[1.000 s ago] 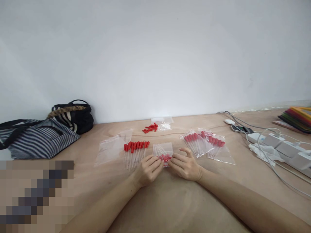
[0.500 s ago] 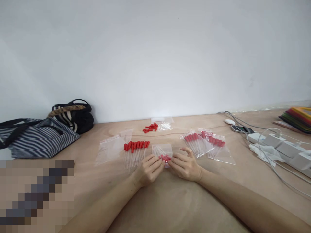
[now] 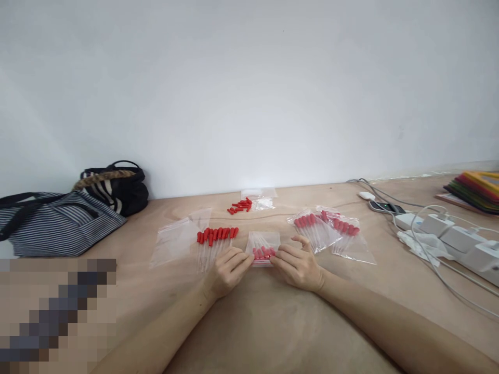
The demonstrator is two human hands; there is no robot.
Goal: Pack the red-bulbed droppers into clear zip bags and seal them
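Between my hands lies a small clear zip bag (image 3: 264, 239) holding several droppers with red rubber bulbs, bulbs toward me. My left hand (image 3: 230, 267) pinches the bag's near left corner, fingers curled. At the near right corner, my right hand (image 3: 298, 264) grips the zip edge, its index finger raised. Left of the bag is a row of loose red-bulbed droppers (image 3: 217, 236) with clear stems, partly behind my left hand. To the right lie filled zip bags of droppers (image 3: 312, 228), overlapping one another.
Flat clear bags (image 3: 175, 241) lie at left. Loose red bulbs (image 3: 239, 206) and a bag of clear tubes (image 3: 263, 202) are near the wall. Striped bag (image 3: 66, 221) and black bag (image 3: 125, 189) stand far left; a power strip (image 3: 463, 234) with chargers and cables is at right.
My left hand has slid left along the bag's near edge to its corner, so more of the red bulbs show. The right hand stays nearly still.
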